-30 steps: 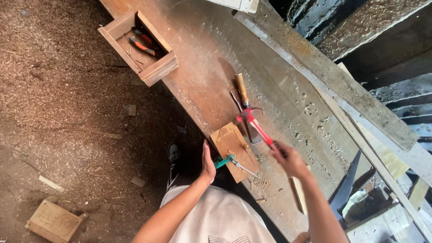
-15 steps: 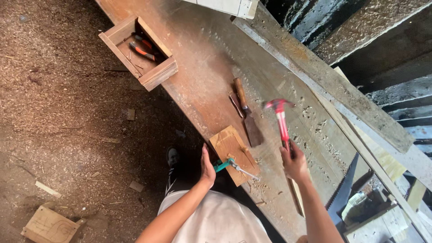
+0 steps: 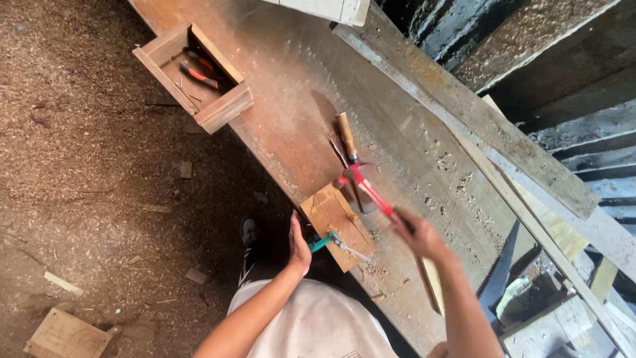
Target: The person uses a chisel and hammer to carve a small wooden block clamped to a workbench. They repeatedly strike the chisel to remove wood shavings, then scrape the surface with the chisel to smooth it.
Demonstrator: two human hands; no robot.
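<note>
My right hand (image 3: 419, 236) grips the handle of a red hammer (image 3: 363, 185), whose head is down by the far corner of a small flat wooden block (image 3: 333, 219) at the workbench's near edge. My left hand (image 3: 299, 243) holds a teal-handled tool (image 3: 322, 242) whose thin metal tip lies on the block; the fingers look loosely closed. A wooden-handled chisel (image 3: 346, 135) lies on the bench just beyond the hammer head.
A long worn wooden workbench (image 3: 278, 119) runs diagonally. An open wooden box (image 3: 196, 77) with orange-handled pliers sits at its far end. A handsaw blade (image 3: 498, 275) lies at right. Sawdust floor with wood scraps (image 3: 66, 335) is at left. Planks lean at right.
The hammer was down at the block a second ago, rose upright half a second ago, and has swung down onto the block's corner again. My left hand has stayed put.
</note>
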